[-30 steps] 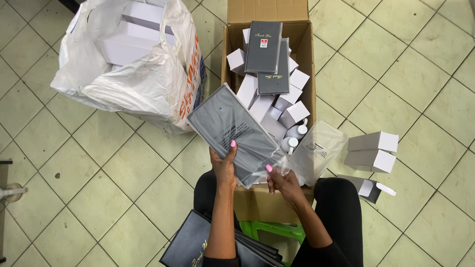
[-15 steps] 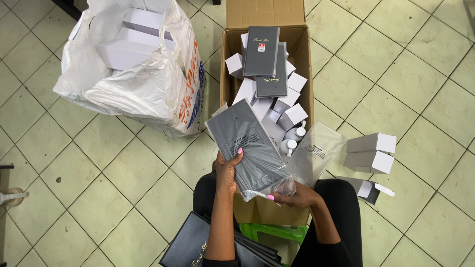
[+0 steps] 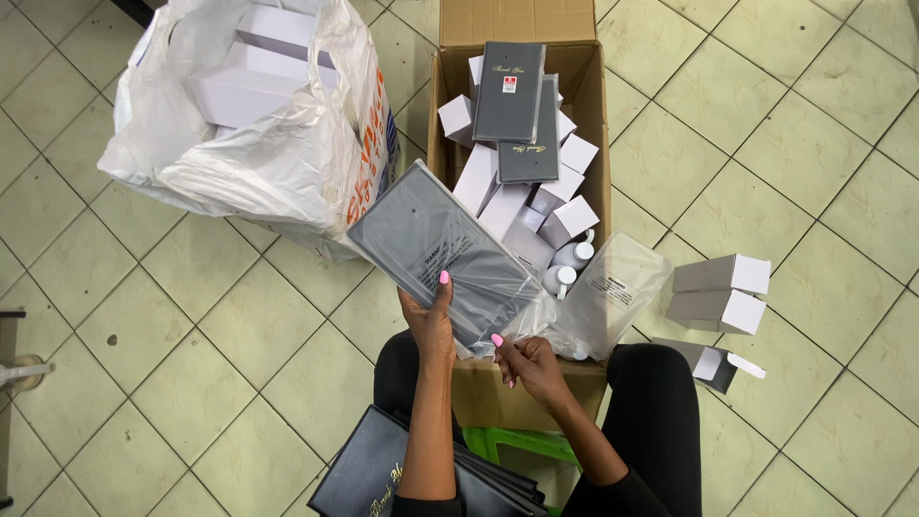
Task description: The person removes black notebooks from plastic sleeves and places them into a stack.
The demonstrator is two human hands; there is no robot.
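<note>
My forearms come in from the bottom edge; elbows and the rest of me are cut off. My left hand (image 3: 433, 325) grips the lower edge of the grey folder in a clear sleeve (image 3: 440, 254), thumb on the front, the other fingers hidden behind it. My right hand (image 3: 529, 369) pinches the loose end of the sleeve at its lower right corner, fingers closed on the plastic; how much plastic is inside the pinch I can't make out.

The folder is held above my lap, in front of the open cardboard box (image 3: 522, 206), overlapping its near left corner. Its long axis runs diagonally, upper left to lower right, flat face up toward the camera. The far end points at the white plastic bag (image 3: 268, 144).

The box holds small white cartons, two dark folders (image 3: 512, 105) standing on top, and some white bottles (image 3: 567, 263), partly buried. An empty clear sleeve (image 3: 613, 292) hangs over the box's right side. Black folders (image 3: 383, 474) lie by my knee, cut off by the frame. Two white boxes (image 3: 720, 292) sit on the tile floor (image 3: 144, 364) at right.
</note>
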